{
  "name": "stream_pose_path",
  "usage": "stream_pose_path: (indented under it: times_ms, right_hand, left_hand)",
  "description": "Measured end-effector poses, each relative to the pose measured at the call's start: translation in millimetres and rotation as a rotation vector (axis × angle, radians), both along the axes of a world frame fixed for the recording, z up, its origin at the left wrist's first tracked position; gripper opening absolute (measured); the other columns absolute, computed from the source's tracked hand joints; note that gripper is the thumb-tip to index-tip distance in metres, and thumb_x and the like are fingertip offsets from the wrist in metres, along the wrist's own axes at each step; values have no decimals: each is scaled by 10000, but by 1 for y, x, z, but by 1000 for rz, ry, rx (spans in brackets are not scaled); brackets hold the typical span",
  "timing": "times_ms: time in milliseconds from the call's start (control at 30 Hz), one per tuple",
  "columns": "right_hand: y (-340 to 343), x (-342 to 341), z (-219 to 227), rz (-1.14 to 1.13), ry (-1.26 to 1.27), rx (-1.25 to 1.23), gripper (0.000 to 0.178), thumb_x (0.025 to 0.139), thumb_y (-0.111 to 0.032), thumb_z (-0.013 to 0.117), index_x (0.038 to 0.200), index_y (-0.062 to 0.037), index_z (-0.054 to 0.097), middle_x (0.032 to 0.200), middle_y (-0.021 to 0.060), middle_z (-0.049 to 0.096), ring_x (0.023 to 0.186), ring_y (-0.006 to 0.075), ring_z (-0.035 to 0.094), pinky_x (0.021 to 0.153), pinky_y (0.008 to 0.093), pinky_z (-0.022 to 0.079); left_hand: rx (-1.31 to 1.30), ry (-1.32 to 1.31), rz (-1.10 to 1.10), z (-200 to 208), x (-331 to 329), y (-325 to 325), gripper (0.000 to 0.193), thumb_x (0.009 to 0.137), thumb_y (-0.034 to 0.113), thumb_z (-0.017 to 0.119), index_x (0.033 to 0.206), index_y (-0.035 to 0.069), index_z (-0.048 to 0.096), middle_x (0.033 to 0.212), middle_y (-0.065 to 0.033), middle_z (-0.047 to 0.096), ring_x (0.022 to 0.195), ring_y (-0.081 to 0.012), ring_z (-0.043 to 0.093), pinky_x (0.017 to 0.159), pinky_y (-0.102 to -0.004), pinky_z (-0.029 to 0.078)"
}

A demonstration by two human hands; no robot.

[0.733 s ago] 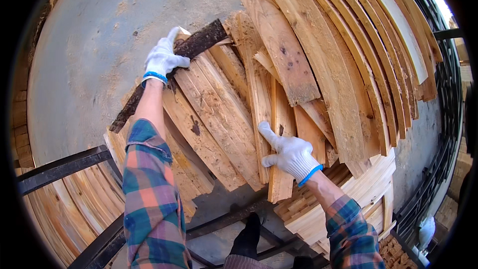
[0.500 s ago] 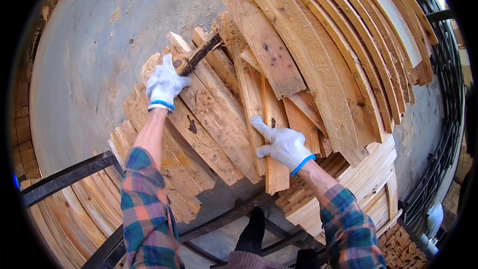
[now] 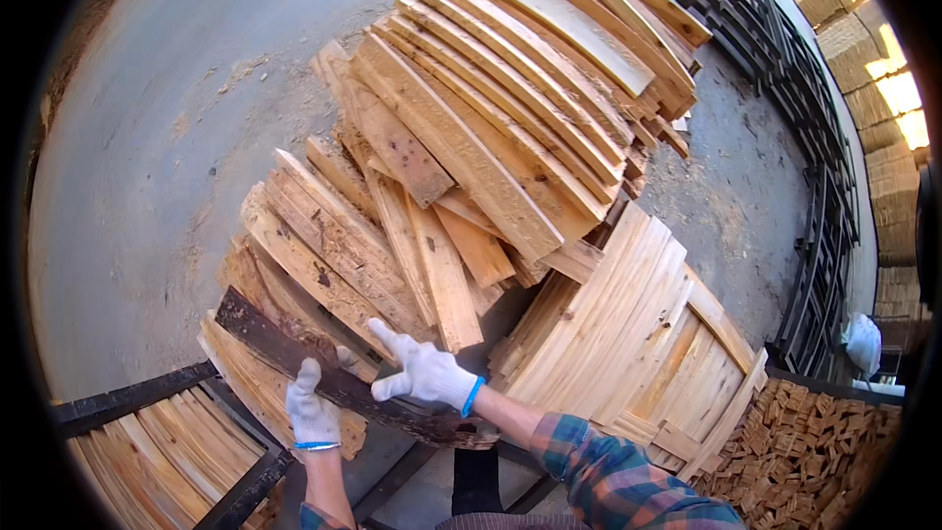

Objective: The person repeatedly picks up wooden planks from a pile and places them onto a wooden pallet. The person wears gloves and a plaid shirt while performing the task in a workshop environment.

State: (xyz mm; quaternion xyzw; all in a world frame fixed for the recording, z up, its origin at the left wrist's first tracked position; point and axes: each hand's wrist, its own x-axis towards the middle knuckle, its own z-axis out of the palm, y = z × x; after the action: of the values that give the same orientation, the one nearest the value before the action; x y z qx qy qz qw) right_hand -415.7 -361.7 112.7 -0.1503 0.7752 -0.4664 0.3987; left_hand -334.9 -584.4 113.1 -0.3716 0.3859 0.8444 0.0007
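Observation:
A dark, bark-edged board (image 3: pixel 260 334) slants across the front of the pile, from left down to the middle. My left hand (image 3: pixel 314 410), in a white glove with a blue cuff, is closed on its near edge. One pale fingertip shows past the far edge. My right hand (image 3: pixel 432 378), gloved alike, lies over the board's right half. Its index finger and thumb are spread, the thumb across the bark; its other fingers are partly hidden. Just beyond the hands, rough planks (image 3: pixel 339 245) lie side by side in the pile.
Curved rows of stacked boards (image 3: pixel 491 118) stand farther off. A neat plank stack (image 3: pixel 608 334) is at the right, beside a heap of small wood offcuts (image 3: pixel 795 451). Dark metal frame bars (image 3: pixel 137 397) cross the lower left. Black racks (image 3: pixel 819 255) line the right.
My left hand has drawn the bark-edged board from the pile's far side toward me. My right hand has left a light plank and moved left onto this board. The view has shifted.

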Motion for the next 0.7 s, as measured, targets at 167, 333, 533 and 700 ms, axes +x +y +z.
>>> stream_pose_path:
  times_ms: [167,333,533,700]
  right_hand:
    - [42,66,54,50,-168,100,1078,755,-462,764,1585,-228,118,1397,250,518,1238,437,540,1009,461,453]
    - [120,96,83,-82,-313,-20,754,737,-311,797,1404,-89,524,1254,203,641,1162,305,616,979,379,468]
    - [124,-135,200,-513,173,-388,607,816,-240,771,1275,103,569,1111,174,697,1042,214,629,995,333,442]
    - [249,-352,314,-1055,443,-715,371,985,-363,598,929,3,599,804,101,640,778,210,637,774,343,547]
  left_hand:
    - [250,80,-41,50,56,133,679,835,319,775,1330,-51,496,1216,-157,620,1069,-313,629,973,-432,512]
    - [115,60,22,54,131,184,604,876,375,736,1323,32,517,1176,-145,627,1063,-289,616,929,-502,505]
    - [167,-297,72,40,202,146,407,937,216,677,1306,90,560,982,-94,667,792,-205,659,661,-345,574]
    - [51,-372,142,-4,238,113,403,933,227,677,1297,85,577,977,-103,690,753,-215,677,608,-351,562]
